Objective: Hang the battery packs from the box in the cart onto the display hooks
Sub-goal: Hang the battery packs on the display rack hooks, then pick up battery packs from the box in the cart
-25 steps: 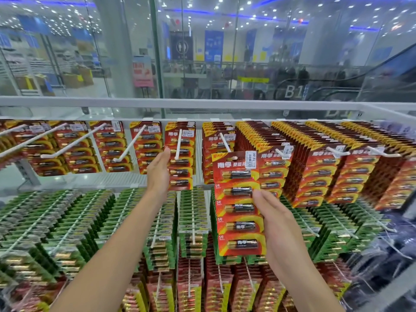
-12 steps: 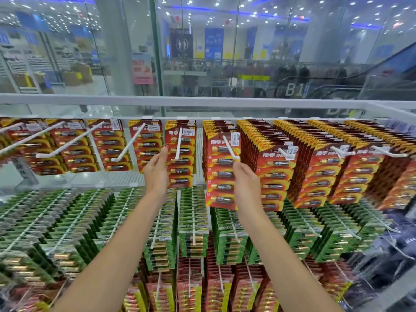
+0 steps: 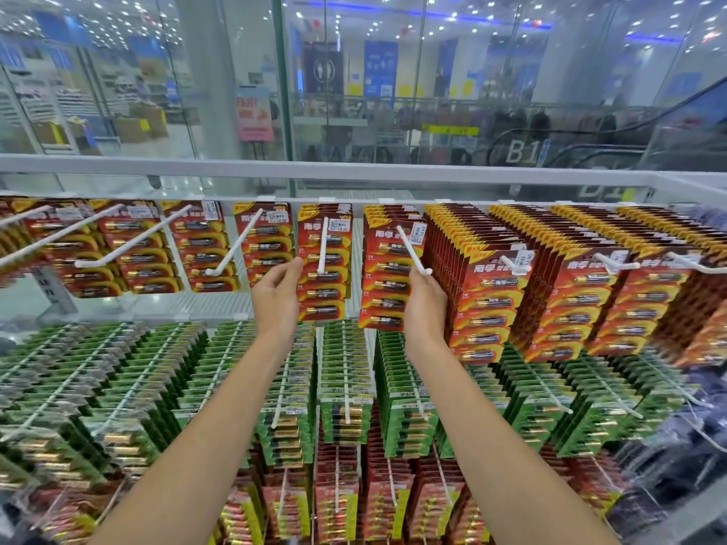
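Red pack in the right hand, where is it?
Head view, centre: the red pack hangs on a top-row white hook, right hand gripping its right edge.

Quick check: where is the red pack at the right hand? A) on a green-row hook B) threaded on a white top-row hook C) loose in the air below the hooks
B: the white hook runs through the top of the red pack in the top row, while the right hand grips its right edge.

place: shop | evidence: priced battery packs (image 3: pixel 488 293) on display hooks (image 3: pixel 323 245)
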